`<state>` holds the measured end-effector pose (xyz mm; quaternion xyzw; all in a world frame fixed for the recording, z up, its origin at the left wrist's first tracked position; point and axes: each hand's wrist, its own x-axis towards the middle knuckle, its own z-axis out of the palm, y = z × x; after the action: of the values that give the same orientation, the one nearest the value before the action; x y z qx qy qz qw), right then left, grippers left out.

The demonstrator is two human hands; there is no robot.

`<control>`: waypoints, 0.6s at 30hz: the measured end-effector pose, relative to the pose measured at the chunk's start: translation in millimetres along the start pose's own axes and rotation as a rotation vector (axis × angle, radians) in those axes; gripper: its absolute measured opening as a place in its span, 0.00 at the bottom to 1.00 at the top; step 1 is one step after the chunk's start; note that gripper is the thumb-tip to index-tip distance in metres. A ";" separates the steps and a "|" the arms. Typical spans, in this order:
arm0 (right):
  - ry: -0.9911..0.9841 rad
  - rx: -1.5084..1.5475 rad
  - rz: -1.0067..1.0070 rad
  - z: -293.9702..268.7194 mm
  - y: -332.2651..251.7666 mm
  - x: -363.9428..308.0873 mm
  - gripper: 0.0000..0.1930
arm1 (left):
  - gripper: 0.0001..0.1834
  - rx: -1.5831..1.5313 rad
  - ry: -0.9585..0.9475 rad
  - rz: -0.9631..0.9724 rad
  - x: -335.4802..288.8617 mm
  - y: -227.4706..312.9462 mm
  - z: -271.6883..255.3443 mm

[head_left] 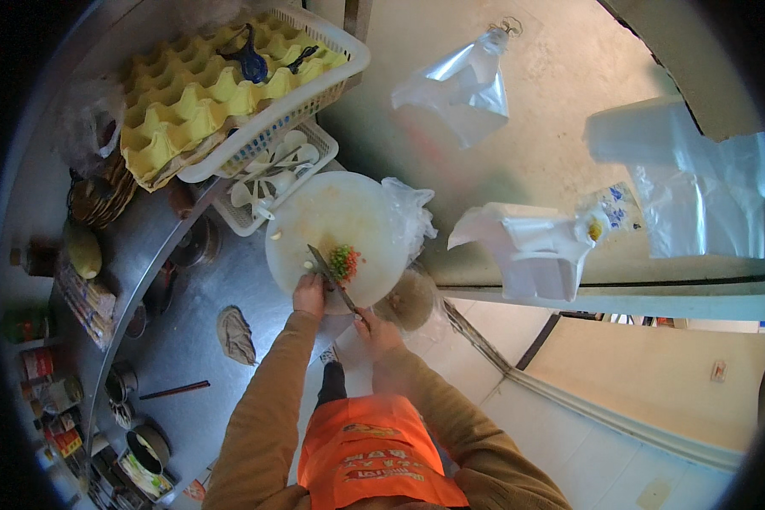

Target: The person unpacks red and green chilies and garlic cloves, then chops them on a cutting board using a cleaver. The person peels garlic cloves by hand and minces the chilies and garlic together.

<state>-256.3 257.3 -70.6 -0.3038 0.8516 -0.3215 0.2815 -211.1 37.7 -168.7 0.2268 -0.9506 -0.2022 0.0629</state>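
A kitchen knife (333, 280) lies slantwise over the near part of the round white cutting board (302, 197). My right hand (381, 334) is closed round its handle at the board's near edge. My left hand (309, 294) rests on the board just left of the blade, its fingers drawn together and pointing away from me; what they press on is too small to make out. Small white pieces (308, 265) lie by those fingertips. Right of the blade is a little heap of chopped green and red bits (345, 262).
A white basket (348, 53) with yellow egg trays (187, 93) stands at the far left, above a smaller basket of utensils (285, 166). A crumpled cloth (236, 334) and chopsticks (175, 390) lie on the metal counter (187, 297). Plastic bags (535, 242) hang at right.
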 end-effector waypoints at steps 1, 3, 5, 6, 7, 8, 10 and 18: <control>0.039 0.019 -0.048 -0.6 -0.6 -2.8 0.23 | 0.13 0.003 0.018 0.023 -1.0 -1.1 1.1; -0.028 -0.078 0.001 -1.1 -2.0 -9.7 0.23 | 0.13 0.028 -0.047 0.014 1.1 -2.3 1.6; -0.048 -0.113 0.050 0.1 -2.6 -12.1 0.24 | 0.13 0.028 0.045 0.083 -0.5 -1.2 0.1; -0.050 -0.106 0.081 1.2 -2.3 -11.0 0.24 | 0.13 0.055 0.029 0.082 -1.1 0.0 -1.1; -0.066 -0.085 0.119 2.2 -1.7 -8.1 0.24 | 0.13 0.028 0.048 0.082 -1.1 1.3 -2.6; -0.042 -0.070 0.088 3.3 -0.7 -4.1 0.24 | 0.13 0.020 0.037 0.068 -2.3 2.4 -4.1; 0.023 -0.009 0.030 4.4 1.8 2.1 0.24 | 0.13 0.010 0.019 0.042 -3.0 4.0 -5.8; -0.078 -0.089 0.090 1.4 -0.8 -9.0 0.23 | 0.12 -0.033 0.095 0.055 -2.0 6.8 -4.6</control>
<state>-249.2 262.6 -68.4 -0.2895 0.8662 -0.2584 0.3147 -211.1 42.5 -161.8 0.2088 -0.9491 -0.2049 0.1171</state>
